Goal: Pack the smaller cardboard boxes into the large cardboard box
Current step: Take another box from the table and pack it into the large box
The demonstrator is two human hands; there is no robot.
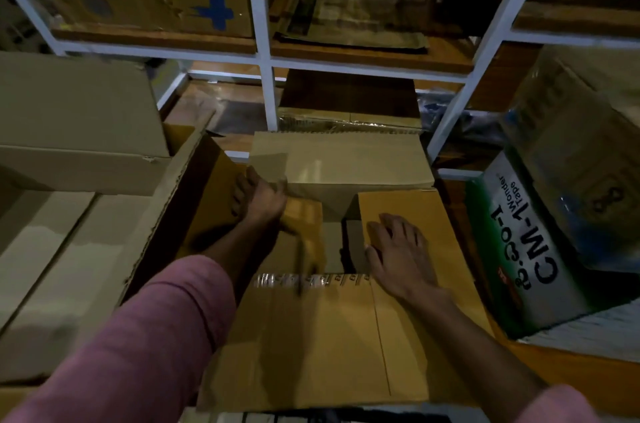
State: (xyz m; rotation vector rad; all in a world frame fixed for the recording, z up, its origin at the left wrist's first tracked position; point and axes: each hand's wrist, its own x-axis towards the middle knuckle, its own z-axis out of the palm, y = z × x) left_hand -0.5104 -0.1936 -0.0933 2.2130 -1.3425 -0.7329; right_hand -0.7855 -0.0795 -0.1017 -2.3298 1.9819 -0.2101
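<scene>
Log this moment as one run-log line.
left hand: reaching into large cardboard box | right hand: flat on small box | packing unfinished

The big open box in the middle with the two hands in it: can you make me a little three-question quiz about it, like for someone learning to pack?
1. True or false: the right hand lies flat with straight fingers on a brown flap of the large cardboard box.
2. Which hand reaches deeper into the box? A) the left hand B) the right hand
3. Fill the gap: the carton to the right of the box is printed CM-30-1 Wonder ____.

Key: 1 true; 2 A; 3 Tape.
</scene>
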